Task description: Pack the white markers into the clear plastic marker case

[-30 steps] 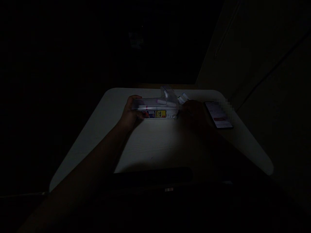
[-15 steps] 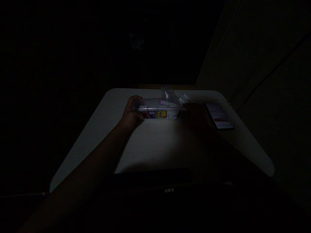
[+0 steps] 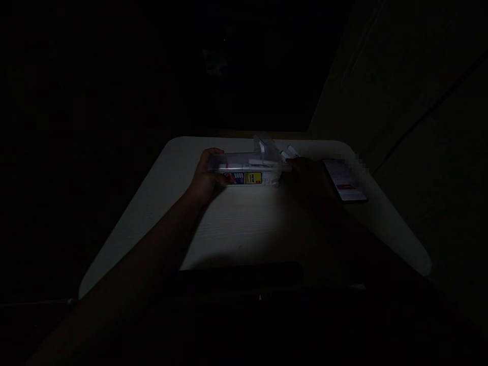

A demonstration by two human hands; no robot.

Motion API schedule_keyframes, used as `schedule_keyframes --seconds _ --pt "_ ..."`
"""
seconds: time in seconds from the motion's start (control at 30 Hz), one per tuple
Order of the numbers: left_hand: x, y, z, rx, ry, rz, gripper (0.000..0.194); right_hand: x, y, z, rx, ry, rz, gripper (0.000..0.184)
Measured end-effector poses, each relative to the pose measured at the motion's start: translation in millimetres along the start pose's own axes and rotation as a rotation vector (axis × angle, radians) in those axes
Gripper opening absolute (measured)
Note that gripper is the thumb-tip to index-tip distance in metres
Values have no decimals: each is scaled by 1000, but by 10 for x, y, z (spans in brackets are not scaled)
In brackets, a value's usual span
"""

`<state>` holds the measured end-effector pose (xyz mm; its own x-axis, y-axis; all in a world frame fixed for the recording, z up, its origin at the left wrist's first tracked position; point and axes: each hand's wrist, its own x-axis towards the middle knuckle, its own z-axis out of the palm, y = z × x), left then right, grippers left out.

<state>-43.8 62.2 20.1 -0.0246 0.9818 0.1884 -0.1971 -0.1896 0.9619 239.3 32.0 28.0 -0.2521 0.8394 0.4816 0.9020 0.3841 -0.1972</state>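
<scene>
Clear plastic marker case (image 3: 247, 170) lying centre frame near far edge of white table (image 3: 236, 229), left hand (image 3: 208, 175) wrapped round its left end. Right hand (image 3: 307, 175) at its open right end, grip too dark to tell. Loose markers (image 3: 290, 151) behind; phone (image 3: 345, 180) right. Bare tabletop toward bottom of frame. Yellow label unreadable.

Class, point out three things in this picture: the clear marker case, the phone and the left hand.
clear marker case (image 3: 247, 169), head view, on its labelled side.
phone (image 3: 345, 180), head view, on its lit screen.
left hand (image 3: 206, 178), head view, on its back.
</scene>
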Motion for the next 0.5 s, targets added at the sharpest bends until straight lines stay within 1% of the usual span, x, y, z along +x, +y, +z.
schedule_keyframes --seconds 0.13,0.23,0.3,0.4,0.5 --pt "15 -10 -6 -3 4 0 56 -5 -29 38 54 33 -116 44" --pt "20 -21 -11 -8 -4 7 53 1 -31 46 78 15 -169 41" --pt "18 -23 -11 -13 -10 10 52 7 -23 33 92 26 -155 38" --pt "12 -18 -8 -16 1 13 56 14 -20 -9 66 63 -66 32" --pt "11 -10 -6 -15 1 16 57 12 -47 -48 30 54 2 26"
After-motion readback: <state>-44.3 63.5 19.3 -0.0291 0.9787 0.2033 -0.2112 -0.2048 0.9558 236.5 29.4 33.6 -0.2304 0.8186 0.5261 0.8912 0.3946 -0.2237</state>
